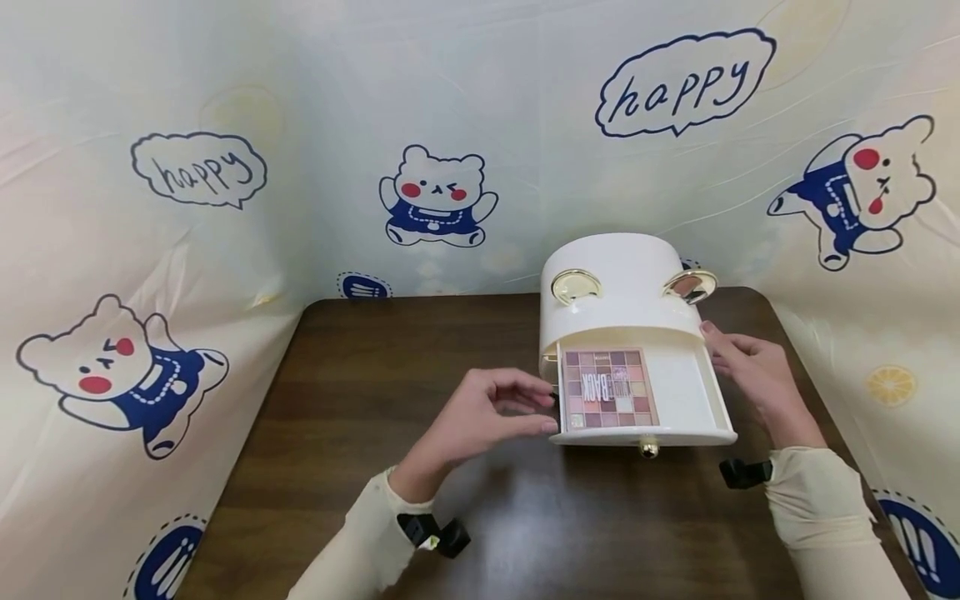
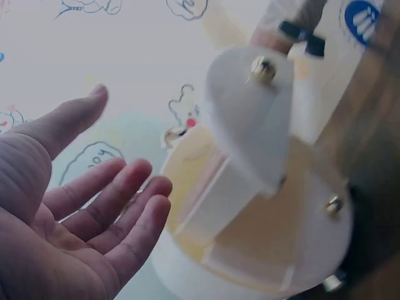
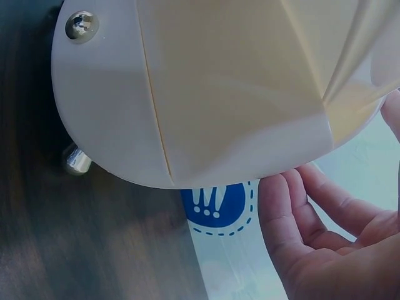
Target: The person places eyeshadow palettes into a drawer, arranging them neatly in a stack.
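Observation:
A white rounded storage box [image 1: 622, 300] stands on the table, its upper drawer [image 1: 684, 387] pulled out toward me. Inside the drawer's left half lies a makeup palette [image 1: 609, 390] with many coloured squares. The drawer front carries a small gold knob [image 1: 648, 449]. Beside the drawer's left edge, my left hand [image 1: 487, 410] has its fingers loosely bent and thumb apart; the left wrist view shows nothing in its palm. At the box's right side is my right hand [image 1: 756, 379], its fingertips touching the white wall in the right wrist view.
Two gold-rimmed round pieces [image 1: 576, 287] stick out from the upper part of the box. The dark wooden table [image 1: 390, 367] extends to the left and in front. Behind it hangs a pale cloth backdrop [image 1: 322, 108] printed with bears and speech bubbles.

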A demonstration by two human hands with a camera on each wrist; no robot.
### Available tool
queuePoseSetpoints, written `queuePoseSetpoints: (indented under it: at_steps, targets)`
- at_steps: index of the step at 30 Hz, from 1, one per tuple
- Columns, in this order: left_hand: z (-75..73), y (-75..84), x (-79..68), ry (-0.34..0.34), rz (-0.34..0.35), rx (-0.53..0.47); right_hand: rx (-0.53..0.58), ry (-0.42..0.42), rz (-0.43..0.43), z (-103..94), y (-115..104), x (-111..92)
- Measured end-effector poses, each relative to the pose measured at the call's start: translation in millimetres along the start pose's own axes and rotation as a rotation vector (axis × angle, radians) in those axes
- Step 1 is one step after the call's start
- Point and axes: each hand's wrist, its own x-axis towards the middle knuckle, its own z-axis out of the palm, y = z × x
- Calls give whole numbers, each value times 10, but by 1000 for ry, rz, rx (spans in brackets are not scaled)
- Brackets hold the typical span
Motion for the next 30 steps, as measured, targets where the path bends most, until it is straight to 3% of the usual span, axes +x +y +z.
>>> queuePoseSetpoints:
  at_steps: [6,14,16,19,22,24,30]
  targets:
    - [265,-195,-163,-30,-25,-217,-9,-1,-15,4,-9,9]
    - [645,-344,-241,-165,-153,-332,14,21,-31,23,12,1]
    - [750,-395,-228,-200,-205,-431,20,25,-35,21,13,0]
    - [901,-487,-200,-241,-319,-656,28,28,-38,21,14,-3]
    - [1053,-569,-168,-233,-448,-885,19,31,-29,26,14,-1]
    - [1150,-591,-141,-203,-509,-985,8,32,-21,30,15,1]
    - [1375,-547,-34,-82,-561,-1121,-3,39,-5,30,21,13]
